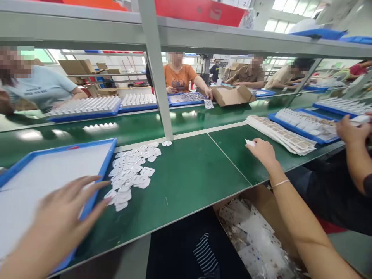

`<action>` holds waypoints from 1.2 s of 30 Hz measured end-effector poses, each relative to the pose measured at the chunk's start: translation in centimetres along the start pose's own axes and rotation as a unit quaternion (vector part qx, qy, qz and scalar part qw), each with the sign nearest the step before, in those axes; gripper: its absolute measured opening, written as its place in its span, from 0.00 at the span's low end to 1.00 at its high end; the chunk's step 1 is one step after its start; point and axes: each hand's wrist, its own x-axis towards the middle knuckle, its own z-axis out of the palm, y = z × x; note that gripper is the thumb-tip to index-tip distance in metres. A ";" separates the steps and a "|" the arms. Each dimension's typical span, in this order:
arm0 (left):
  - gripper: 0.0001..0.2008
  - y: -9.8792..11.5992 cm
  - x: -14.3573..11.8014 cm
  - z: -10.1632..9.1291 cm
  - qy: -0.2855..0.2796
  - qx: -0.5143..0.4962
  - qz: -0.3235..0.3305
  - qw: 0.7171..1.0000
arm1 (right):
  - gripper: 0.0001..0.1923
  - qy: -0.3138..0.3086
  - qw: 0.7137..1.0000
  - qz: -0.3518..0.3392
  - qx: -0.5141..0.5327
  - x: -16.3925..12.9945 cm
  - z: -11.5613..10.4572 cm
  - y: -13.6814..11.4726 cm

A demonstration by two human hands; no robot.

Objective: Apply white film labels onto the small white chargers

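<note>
My left hand (72, 209) reaches over the edge of a blue-rimmed tray (108, 157) with a white bottom. Its fingers are spread, the tips beside a heap of small white cut pieces (130, 170) lying on the green bench. Those pieces are flat with rounded corners. Farther right, my right hand (263, 152) is closed in a pinch on a small white piece (250, 143) held above the bench. Just past it lies a stack of white sheets (280, 133) with brownish squares.
A cardboard box (261, 197) of plastic bags and scrap sheets stands below the bench edge. A metal post (158, 69) rises at the bench's back. At right, a co-worker's hand (353, 128) is near a loaded blue tray (305, 124). White parts (100, 126) lie on the green belt behind.
</note>
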 end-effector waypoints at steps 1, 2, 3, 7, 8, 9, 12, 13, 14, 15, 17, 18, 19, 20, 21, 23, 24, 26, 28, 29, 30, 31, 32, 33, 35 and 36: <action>0.18 3.1 0.1 0.8 -0.004 0.008 0.006 1.000 | 0.13 -0.024 1.000 -0.004 0.007 -0.9 1.8 -1.5; 0.23 6.0 0.1 1.9 -0.004 0.006 0.002 1.000 | 0.16 -0.063 0.998 -0.011 0.019 -2.2 4.0 -3.2; 0.29 8.7 -0.1 3.3 -0.013 -0.005 0.005 1.000 | 0.20 -0.114 0.993 -0.022 0.035 -3.8 6.4 -5.1; 0.36 13.3 -1.7 9.1 0.009 -0.096 0.007 0.995 | 0.15 -0.422 0.898 -0.054 0.111 -12.0 15.5 -12.0; 0.35 13.2 -2.3 9.9 0.024 -0.144 -0.007 0.989 | 0.12 -0.467 0.873 -0.062 0.123 -13.6 17.2 -13.2; 0.34 12.8 -2.8 10.4 0.035 -0.192 -0.032 0.980 | 0.10 -0.499 0.854 -0.068 0.129 -14.8 18.5 -14.2; 0.30 11.4 -4.0 10.2 0.038 -0.324 -0.155 0.932 | 0.12 -0.569 0.811 -0.089 0.101 -14.8 21.1 -16.3; 0.28 11.0 -4.1 9.9 0.037 -0.360 -0.197 0.911 | 0.14 -0.589 0.799 -0.096 0.080 -14.0 21.6 -16.9; 0.27 10.7 -4.1 9.6 0.042 -0.398 -0.233 0.886 | 0.14 -0.601 0.790 -0.104 0.057 -12.8 22.0 -17.4; 0.25 10.5 -4.1 9.4 0.052 -0.439 -0.263 0.858 | 0.14 -0.602 0.789 -0.113 0.034 -11.5 22.5 -17.9; 0.20 10.2 -3.8 9.2 0.074 -0.514 -0.306 0.798 | 0.09 -0.559 0.818 -0.136 -0.008 -8.9 23.7 -18.8; 0.19 10.2 -3.6 9.2 0.082 -0.543 -0.322 0.771 | 0.07 -0.516 0.844 -0.146 -0.027 -7.7 24.4 -19.2; 0.18 10.1 -3.5 9.2 0.087 -0.565 -0.333 0.750 | 0.07 -0.464 0.871 -0.154 -0.047 -6.6 25.2 -19.5; 0.19 10.1 -3.5 9.3 0.088 -0.581 -0.339 0.734 | 0.10 -0.408 0.896 -0.159 -0.066 -5.7 26.2 -19.7; 0.21 10.1 -3.5 9.4 0.087 -0.595 -0.339 0.723 | 0.12 -0.358 0.916 -0.160 -0.086 -4.9 27.1 -19.9; 0.26 10.3 -3.6 9.4 0.089 -0.621 -0.332 0.705 | 0.17 -0.288 0.937 -0.154 -0.123 -3.7 28.9 -19.9; 0.27 10.3 -3.6 9.5 0.095 -0.631 -0.329 0.696 | 0.18 -0.269 0.941 -0.151 -0.137 -3.2 29.7 -19.8; 0.23 10.5 -3.7 9.5 0.117 -0.645 -0.324 0.682 | 0.18 -0.252 0.945 -0.145 -0.151 -2.6 30.7 -19.5; 0.20 10.5 -3.6 9.5 0.130 -0.651 -0.324 0.674 | 0.17 -0.249 0.947 -0.142 -0.147 -2.1 31.1 -19.1; 0.19 10.5 -3.6 9.5 0.127 -0.654 -0.323 0.672 | 0.16 -0.249 0.948 -0.139 -0.140 -1.9 31.1 -18.8; 0.19 10.5 -3.6 9.5 0.115 -0.657 -0.323 0.671 | 0.16 -0.249 0.950 -0.134 -0.129 -1.6 30.9 -18.6; 0.19 10.5 -3.5 9.5 0.098 -0.660 -0.324 0.671 | 0.15 -0.251 0.953 -0.127 -0.116 -1.3 30.7 -18.4; 0.18 10.4 -3.6 9.4 0.082 -0.660 -0.324 0.673 | 0.14 -0.254 0.955 -0.118 -0.099 -1.0 30.3 -18.3; 0.18 10.4 -3.6 9.4 0.070 -0.656 -0.324 0.678 | 0.12 -0.258 0.957 -0.107 -0.079 -0.7 29.8 -18.1; 0.19 10.3 -3.7 9.3 0.058 -0.638 -0.324 0.696 | 0.09 -0.274 0.958 -0.083 -0.026 -0.4 28.7 -17.8; 0.20 10.2 -3.8 9.2 0.055 -0.629 -0.322 0.706 | 0.08 -0.288 0.955 -0.072 0.007 -0.5 28.0 -17.5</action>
